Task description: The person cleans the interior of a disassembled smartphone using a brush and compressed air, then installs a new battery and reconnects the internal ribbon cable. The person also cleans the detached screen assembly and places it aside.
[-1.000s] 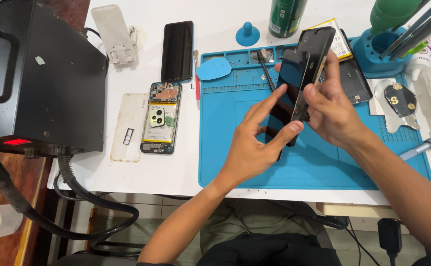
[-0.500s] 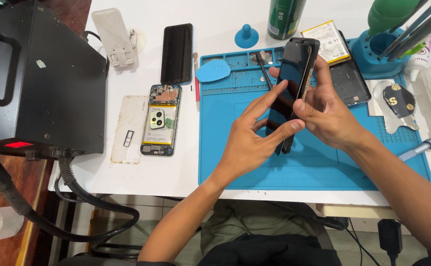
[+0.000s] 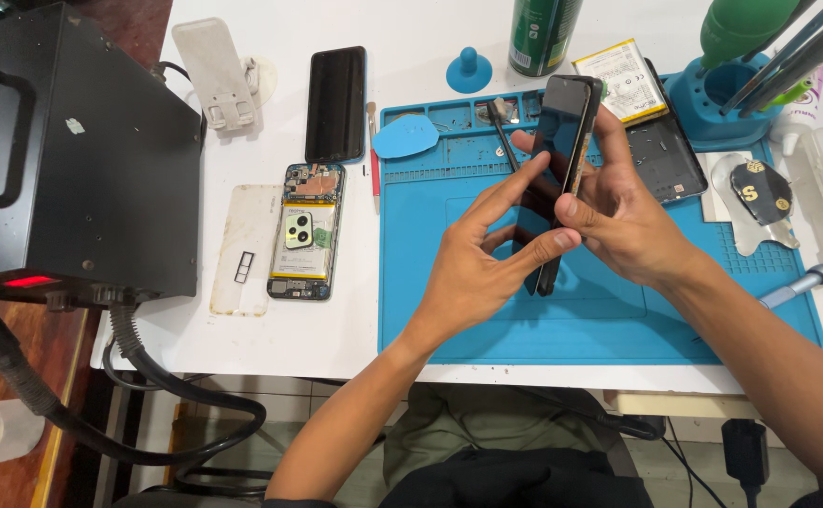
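A dark phone (image 3: 562,160) is held nearly edge-on above the blue work mat (image 3: 449,310), top end up, tilted so that only its thin side and a sliver of dark face show. The right hand (image 3: 633,221) wraps its far side with the thumb pressed on the long edge, while the left hand (image 3: 487,259) pinches the near edge between thumb and forefinger, the other fingers spread; both hands are closed on the phone. The step in hand looks like working along the side seam, either pressing a panel home or feeling for a gap, and the next move likely calls for steady, even pressure along that edge without flexing the body. Whether the seam is open or shut cannot be told, since fingers cover it and the lower end is hidden behind the left hand. On the table (image 3: 411,38) to the left lie an opened phone (image 3: 304,230) showing its insides, a clear case (image 3: 247,249) and another dark phone (image 3: 336,103). A black box-like machine (image 3: 73,160) is cut off at the left edge, and the tools in the blue holder (image 3: 712,113) run out of frame.
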